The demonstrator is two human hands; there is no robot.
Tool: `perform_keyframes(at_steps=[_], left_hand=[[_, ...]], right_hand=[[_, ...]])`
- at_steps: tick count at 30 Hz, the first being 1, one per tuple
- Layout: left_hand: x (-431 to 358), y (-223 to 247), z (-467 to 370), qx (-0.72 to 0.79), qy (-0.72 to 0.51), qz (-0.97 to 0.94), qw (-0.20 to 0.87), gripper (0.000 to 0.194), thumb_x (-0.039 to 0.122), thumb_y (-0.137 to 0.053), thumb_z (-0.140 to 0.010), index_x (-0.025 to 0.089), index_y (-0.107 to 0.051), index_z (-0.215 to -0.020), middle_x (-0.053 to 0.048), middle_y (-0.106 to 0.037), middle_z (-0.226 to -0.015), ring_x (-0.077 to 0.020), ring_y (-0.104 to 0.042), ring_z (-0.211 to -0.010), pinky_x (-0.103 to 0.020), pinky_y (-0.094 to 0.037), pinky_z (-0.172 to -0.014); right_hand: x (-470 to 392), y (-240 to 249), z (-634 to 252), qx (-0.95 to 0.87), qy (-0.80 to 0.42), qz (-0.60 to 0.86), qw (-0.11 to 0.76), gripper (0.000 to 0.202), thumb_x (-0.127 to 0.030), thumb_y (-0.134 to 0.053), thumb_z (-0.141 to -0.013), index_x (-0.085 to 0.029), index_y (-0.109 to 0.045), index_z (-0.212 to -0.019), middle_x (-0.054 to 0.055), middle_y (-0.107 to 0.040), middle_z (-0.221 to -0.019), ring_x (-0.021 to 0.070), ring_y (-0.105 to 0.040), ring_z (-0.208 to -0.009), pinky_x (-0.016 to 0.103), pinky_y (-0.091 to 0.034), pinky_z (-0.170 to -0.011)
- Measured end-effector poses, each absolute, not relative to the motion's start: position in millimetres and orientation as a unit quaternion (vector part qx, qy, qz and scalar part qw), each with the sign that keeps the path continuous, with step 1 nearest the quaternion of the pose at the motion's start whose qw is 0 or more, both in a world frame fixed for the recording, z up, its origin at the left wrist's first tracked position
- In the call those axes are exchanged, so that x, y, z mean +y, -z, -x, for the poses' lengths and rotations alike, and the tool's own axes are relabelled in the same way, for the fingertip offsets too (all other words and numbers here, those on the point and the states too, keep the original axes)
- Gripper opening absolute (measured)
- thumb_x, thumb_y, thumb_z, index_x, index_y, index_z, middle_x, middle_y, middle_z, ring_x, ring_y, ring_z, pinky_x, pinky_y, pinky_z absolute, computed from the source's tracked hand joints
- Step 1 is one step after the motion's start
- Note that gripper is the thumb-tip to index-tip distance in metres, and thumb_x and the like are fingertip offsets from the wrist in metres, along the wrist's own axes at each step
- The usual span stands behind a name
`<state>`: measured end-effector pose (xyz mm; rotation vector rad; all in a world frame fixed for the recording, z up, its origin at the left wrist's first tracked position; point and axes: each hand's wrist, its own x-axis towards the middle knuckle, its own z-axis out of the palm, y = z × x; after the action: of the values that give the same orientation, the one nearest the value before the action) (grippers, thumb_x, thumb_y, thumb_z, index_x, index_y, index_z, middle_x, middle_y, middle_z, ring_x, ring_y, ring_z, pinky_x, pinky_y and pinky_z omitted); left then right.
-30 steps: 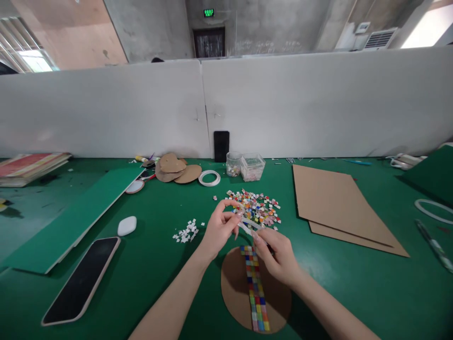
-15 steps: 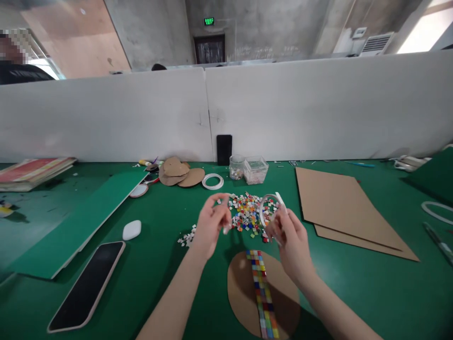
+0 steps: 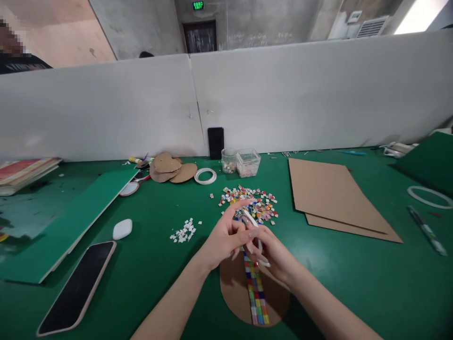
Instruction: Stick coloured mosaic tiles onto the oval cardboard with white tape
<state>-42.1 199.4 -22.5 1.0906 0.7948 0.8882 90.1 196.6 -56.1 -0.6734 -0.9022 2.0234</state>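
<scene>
Over the far part of a round cardboard piece [image 3: 233, 288], my two hands meet at a thin white ring that looks like a roll of tape [image 3: 250, 218]. My right hand [image 3: 274, 248] is closed on the ring from the right. My left hand [image 3: 221, 241] pinches at its near side, thumb against it and index finger stretched above; the fingers partly hide the ring. A strip of colourful mosaic tiles [image 3: 257, 293] runs down the cardboard beneath my hands. Just beyond lies a heap of loose mosaic tiles [image 3: 265, 203], and a small pile of white tiles [image 3: 184, 231] is to the left.
A phone [image 3: 78, 285] and a white case [image 3: 122, 229] lie at left, near a green board [image 3: 71, 222]. Cardboard sheets [image 3: 329, 193] are on the right. Cardboard discs [image 3: 166, 165], a white ring [image 3: 205, 176] and clear containers [image 3: 247, 163] stand along the back.
My hands, apart before, have come together over the cardboard. My left hand has moved right onto the ring, and my right hand has brought it left and nearer. The view has shifted slightly.
</scene>
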Motion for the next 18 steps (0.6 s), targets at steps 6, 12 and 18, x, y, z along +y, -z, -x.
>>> perform_keyframes(at_steps=[6,12,18], left_hand=[[200.3,26.4,38.1,0.385,-0.415,-0.504,0.652,0.063,0.029,-0.071,-0.069,0.026,-0.041,-0.125,0.009,-0.043,-0.055,-0.0047,-0.039,-0.048,-0.016,-0.032,-0.049],[204.6,36.1,37.0,0.429,-0.418,-0.541,0.59,0.059,0.034,-0.071,-0.068,0.025,-0.044,-0.12,0.008,-0.039,-0.063,-0.007,-0.037,-0.055,-0.019,-0.03,-0.054],[206.7,39.5,39.3,0.494,-0.469,-0.608,0.409,0.023,0.037,-0.054,-0.082,0.021,-0.049,-0.096,0.006,-0.04,-0.064,-0.0087,-0.039,-0.056,-0.02,-0.031,-0.053]], right_hand=[[199.0,56.0,-96.9,-0.363,-0.822,0.229,0.374,0.032,-0.032,-0.052,-0.082,-0.018,-0.046,-0.054,-0.01,-0.035,-0.032,0.0035,-0.017,-0.029,0.023,-0.016,-0.038],[202.0,46.0,-96.0,-0.402,-0.776,0.308,0.377,0.035,-0.039,-0.057,-0.074,-0.019,-0.041,-0.051,-0.01,-0.029,-0.04,0.0051,-0.016,-0.038,0.023,-0.011,-0.039],[203.3,39.9,-93.5,-0.396,-0.748,0.347,0.404,0.038,-0.044,-0.053,-0.076,-0.019,-0.039,-0.051,-0.009,-0.029,-0.042,0.0053,-0.016,-0.039,0.023,-0.012,-0.04]])
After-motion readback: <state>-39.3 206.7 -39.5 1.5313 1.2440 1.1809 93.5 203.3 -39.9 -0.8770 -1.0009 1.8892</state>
